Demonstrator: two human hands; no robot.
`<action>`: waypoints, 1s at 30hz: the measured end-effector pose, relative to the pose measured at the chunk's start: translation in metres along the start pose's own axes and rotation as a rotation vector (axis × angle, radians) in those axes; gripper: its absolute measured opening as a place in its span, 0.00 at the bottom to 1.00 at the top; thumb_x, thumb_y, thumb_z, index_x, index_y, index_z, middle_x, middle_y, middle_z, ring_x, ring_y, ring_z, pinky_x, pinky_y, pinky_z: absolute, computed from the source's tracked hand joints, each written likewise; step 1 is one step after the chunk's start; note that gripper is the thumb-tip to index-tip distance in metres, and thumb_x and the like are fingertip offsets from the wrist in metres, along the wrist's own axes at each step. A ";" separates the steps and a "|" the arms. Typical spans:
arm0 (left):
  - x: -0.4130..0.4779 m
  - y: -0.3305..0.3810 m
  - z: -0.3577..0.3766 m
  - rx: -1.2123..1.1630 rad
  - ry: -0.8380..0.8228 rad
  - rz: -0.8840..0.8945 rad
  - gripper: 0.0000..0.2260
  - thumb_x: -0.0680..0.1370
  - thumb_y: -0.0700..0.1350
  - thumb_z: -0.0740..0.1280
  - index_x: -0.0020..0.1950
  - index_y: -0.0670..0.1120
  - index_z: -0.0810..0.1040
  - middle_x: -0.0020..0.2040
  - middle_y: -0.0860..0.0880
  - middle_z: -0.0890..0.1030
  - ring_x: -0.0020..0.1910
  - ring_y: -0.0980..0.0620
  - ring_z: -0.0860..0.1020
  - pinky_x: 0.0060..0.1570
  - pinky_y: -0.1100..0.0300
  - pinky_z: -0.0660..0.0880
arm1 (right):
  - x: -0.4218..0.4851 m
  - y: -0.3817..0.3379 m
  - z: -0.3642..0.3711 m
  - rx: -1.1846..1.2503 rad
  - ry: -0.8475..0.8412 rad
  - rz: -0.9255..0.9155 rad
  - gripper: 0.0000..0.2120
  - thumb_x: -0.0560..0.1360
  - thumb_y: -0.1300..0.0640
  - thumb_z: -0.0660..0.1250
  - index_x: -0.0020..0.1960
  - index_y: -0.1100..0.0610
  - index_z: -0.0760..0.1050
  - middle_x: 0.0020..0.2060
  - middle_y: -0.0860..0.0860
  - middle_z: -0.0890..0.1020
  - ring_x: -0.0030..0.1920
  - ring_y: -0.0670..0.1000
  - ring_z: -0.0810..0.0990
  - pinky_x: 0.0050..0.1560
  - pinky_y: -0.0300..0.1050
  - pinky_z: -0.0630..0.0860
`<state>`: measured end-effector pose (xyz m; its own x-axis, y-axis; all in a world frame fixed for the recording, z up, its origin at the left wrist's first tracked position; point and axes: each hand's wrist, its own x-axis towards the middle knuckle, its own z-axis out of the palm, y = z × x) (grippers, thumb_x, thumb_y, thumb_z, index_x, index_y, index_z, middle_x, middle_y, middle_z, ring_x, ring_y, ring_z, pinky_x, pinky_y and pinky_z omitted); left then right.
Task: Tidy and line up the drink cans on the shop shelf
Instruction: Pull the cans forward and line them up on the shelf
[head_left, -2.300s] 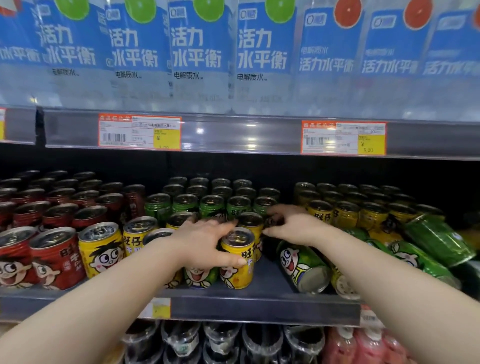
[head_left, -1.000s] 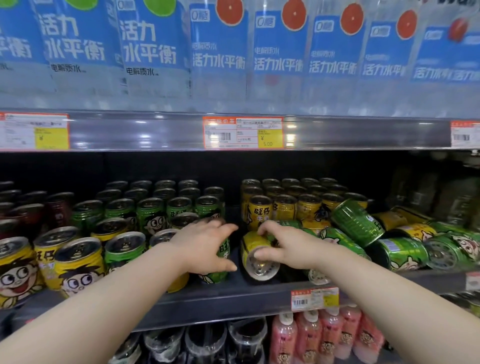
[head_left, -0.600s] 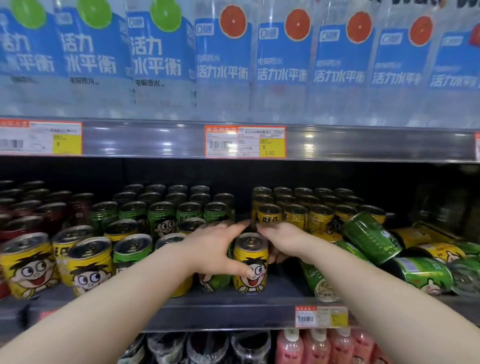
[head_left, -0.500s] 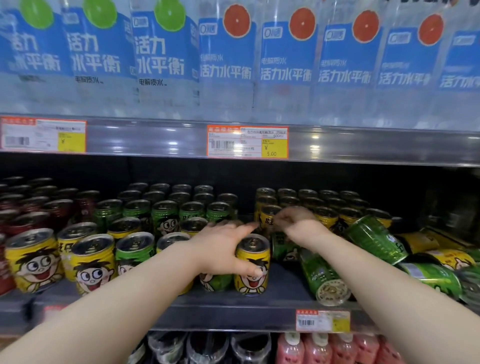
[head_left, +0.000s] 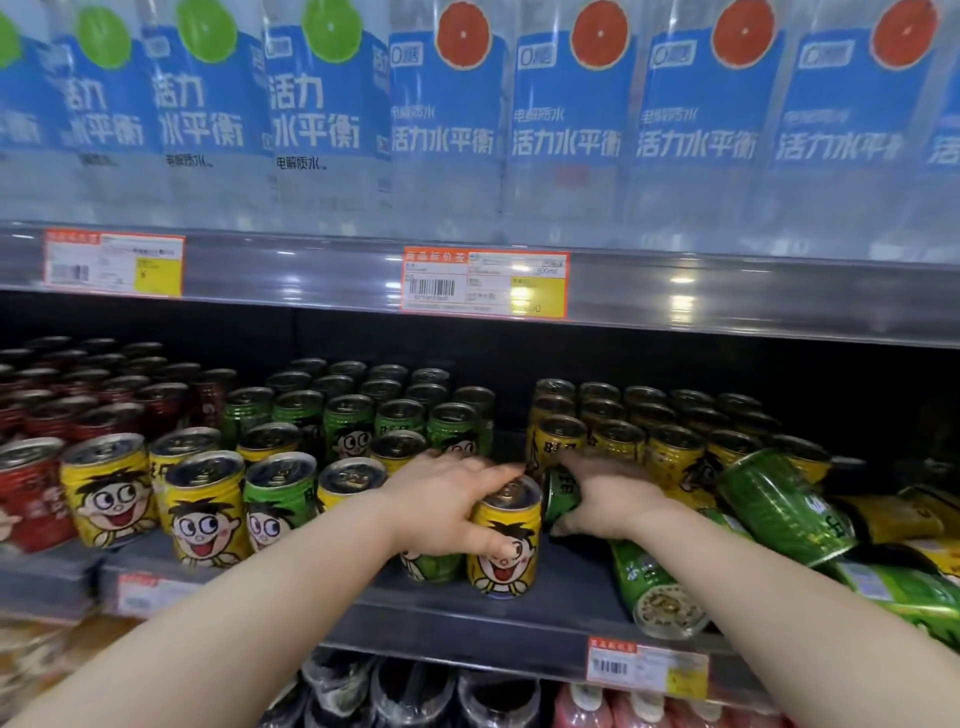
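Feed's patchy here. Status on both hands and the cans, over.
Left hand holds upright yellow can at front of shelf. Right hand grips green can beside it. Toppled green cans lie to the right.

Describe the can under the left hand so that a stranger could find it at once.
Find the dark middle shelf crowded with cartoon cans. At the middle of its front edge stands the yellow can, the left hand gripping its top. Its neighbours there are green, some lying on their sides.
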<state>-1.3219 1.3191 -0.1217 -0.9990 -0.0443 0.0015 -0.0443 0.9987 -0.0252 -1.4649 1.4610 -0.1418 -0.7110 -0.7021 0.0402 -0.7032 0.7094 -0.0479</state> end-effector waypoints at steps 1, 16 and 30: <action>0.000 0.000 0.000 -0.001 0.001 -0.003 0.36 0.72 0.66 0.60 0.75 0.58 0.48 0.73 0.50 0.63 0.71 0.47 0.61 0.68 0.51 0.56 | 0.000 0.000 -0.002 0.086 0.026 0.014 0.40 0.64 0.42 0.73 0.71 0.46 0.60 0.69 0.51 0.69 0.65 0.55 0.71 0.62 0.48 0.71; 0.003 0.001 -0.004 -0.121 -0.031 -0.006 0.37 0.69 0.68 0.62 0.74 0.57 0.53 0.73 0.50 0.64 0.70 0.47 0.63 0.68 0.51 0.60 | -0.025 0.010 -0.031 0.491 0.043 0.083 0.28 0.72 0.43 0.67 0.69 0.51 0.67 0.65 0.49 0.74 0.64 0.50 0.73 0.60 0.39 0.69; 0.022 0.028 -0.002 -0.018 0.005 0.088 0.36 0.74 0.65 0.59 0.75 0.54 0.48 0.77 0.48 0.55 0.74 0.46 0.58 0.68 0.51 0.61 | -0.091 -0.003 0.000 -0.052 -0.030 0.176 0.48 0.65 0.37 0.70 0.75 0.52 0.50 0.73 0.55 0.59 0.67 0.60 0.69 0.61 0.51 0.73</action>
<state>-1.3449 1.3463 -0.1209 -0.9990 0.0437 0.0053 0.0437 0.9990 -0.0078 -1.3983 1.5225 -0.1458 -0.8232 -0.5677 0.0060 -0.5677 0.8232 0.0002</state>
